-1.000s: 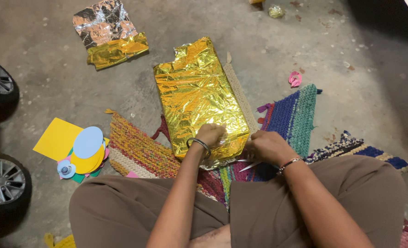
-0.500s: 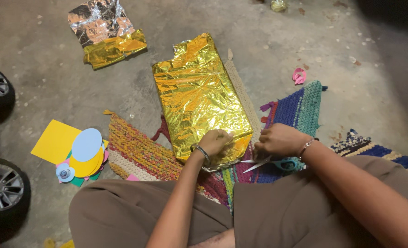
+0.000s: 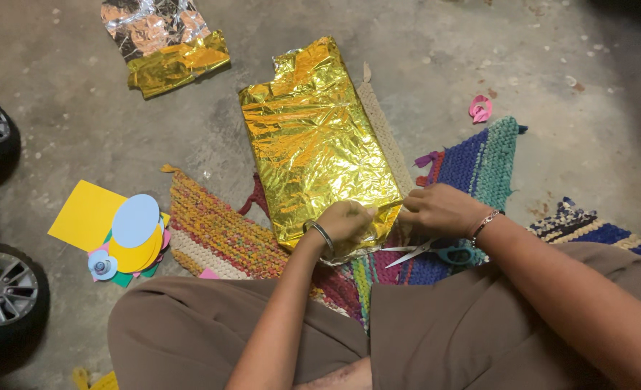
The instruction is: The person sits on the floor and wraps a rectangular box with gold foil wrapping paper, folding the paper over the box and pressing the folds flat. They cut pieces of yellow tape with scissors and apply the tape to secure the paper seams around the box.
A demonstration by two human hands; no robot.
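A flat parcel wrapped in crinkled gold foil [image 3: 317, 152] lies on the concrete floor [image 3: 436, 50], its near end over a woven rag mat [image 3: 219, 231] — glossy, creased all over. The left hand [image 3: 343, 220] is curled on the near edge, pinching foil; the right hand [image 3: 439, 208] pinches the corner beside it. Scissors [image 3: 436, 251] lie on the mat, just beneath the right wrist.

Changes logged: my right hand [image 3: 442, 208] rose from the scissors [image 3: 436, 252], leaving them lying on the woven mat [image 3: 223, 235], and pinched the near right edge of the gold foil package [image 3: 319, 148]. My left hand [image 3: 345, 220] shifted slightly rightward along that edge.
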